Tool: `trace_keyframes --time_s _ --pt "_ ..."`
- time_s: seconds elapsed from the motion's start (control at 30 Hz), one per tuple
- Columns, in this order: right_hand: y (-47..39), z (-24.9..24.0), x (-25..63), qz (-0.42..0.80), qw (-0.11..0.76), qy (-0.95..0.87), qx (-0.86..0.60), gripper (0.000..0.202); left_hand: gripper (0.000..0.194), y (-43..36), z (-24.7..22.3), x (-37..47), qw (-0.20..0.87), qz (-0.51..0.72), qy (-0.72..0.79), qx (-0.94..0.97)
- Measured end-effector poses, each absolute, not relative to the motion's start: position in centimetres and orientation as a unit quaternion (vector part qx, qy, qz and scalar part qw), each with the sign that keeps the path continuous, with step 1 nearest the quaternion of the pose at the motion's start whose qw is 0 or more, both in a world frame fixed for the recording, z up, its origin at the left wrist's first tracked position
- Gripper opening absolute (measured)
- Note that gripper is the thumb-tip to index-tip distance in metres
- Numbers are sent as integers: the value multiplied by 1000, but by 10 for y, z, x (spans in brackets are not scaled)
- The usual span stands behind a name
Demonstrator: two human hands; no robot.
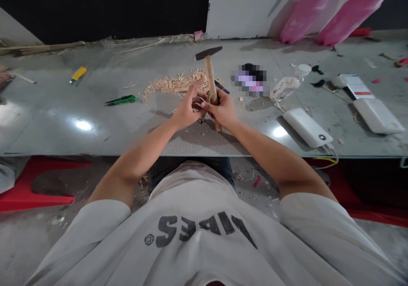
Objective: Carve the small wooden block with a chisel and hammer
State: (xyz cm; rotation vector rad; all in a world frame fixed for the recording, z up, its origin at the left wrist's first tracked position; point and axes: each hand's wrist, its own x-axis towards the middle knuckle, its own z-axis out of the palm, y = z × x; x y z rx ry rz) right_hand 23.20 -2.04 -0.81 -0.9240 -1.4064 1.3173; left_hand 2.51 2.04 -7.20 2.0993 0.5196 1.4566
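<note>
Near the wood chips [170, 83]: right hand [225, 111] grips hammer [210, 71], head up.
Left hand [188, 109] narrow, pinching small stick [208, 97].

A hammer [210, 73] with a dark metal head and pale wooden handle slants nearly upright in the right hand [224, 109], above the tabletop [143, 135]. Beside its handle, a short, slim brown stick [208, 99] tilts between both hands.

Shirt text, upside down at 6 o'clock
White tee [197, 192] print [205, 230] looks like "VIBES", tiny round symbol after it.
</note>
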Motion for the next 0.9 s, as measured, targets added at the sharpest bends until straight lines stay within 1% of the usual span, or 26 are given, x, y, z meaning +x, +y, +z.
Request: trace_keyframes --time_s 0.13,0.23,0.33,0.53,0.63,0.73,0.9 --pt "-18 -10 233 519 505 -579 -375 92 109 32 -72 17 268 559 194 760" --pt "-13 -12 235 518 515 -580 -361 95 105 41 -71 11 251 588 232 733" --pt "-9 -15 237 512 519 -585 -355 92 98 38 -66 8 237 594 270 720" --pt "-8 -17 237 499 521 -592 -359 79 98 21 -48 7 231 570 297 730" --pt "-9 -17 238 490 519 -600 -361 69 94 24 -50 6 238 591 274 721" --pt "-8 -18 238 478 508 -612 -374 60 94 30 -55 7 237 612 255 711" --pt "-6 -20 238 451 493 -627 -400 49 91 32 -60 10 218 600 272 720"
